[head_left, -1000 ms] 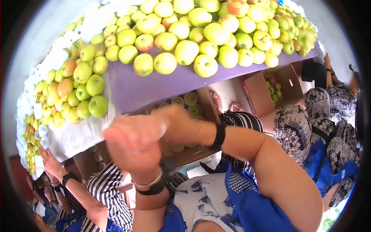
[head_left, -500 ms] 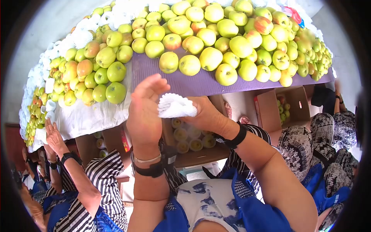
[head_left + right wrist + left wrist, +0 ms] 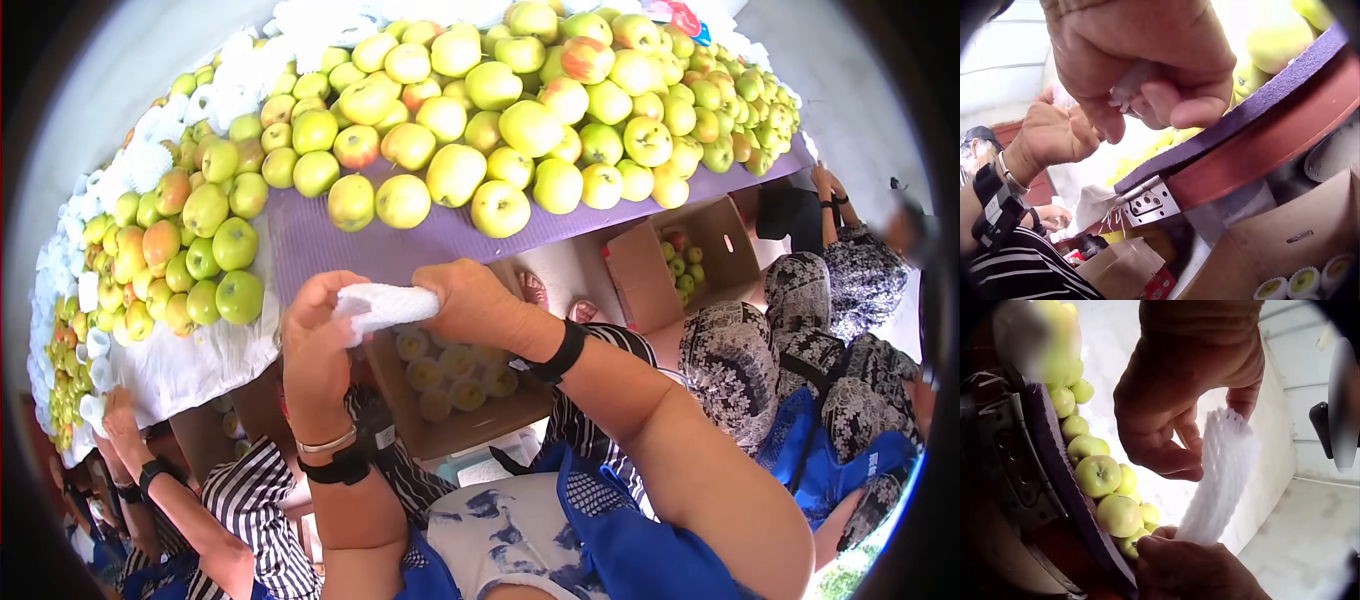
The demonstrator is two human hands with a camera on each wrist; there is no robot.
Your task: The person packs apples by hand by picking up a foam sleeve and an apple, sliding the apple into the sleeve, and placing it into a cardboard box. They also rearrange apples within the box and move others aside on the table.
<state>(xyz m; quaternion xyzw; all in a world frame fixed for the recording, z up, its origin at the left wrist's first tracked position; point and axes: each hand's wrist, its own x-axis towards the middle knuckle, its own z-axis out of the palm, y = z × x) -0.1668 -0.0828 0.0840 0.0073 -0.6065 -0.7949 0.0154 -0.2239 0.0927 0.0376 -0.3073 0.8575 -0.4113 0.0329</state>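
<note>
Both hands — left hand [image 3: 318, 352], right hand [image 3: 470, 302] — pinch a white foam net [image 3: 385, 303] between them.

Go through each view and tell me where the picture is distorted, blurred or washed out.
Head view: fisheye bend with a dark round border; the apples and foam net are sharp. Left wrist view: background blown out white, apples at the top smeared, the left hand shadowed. Right wrist view: the right hand is close and soft, the apples behind it a yellow blur.
</note>
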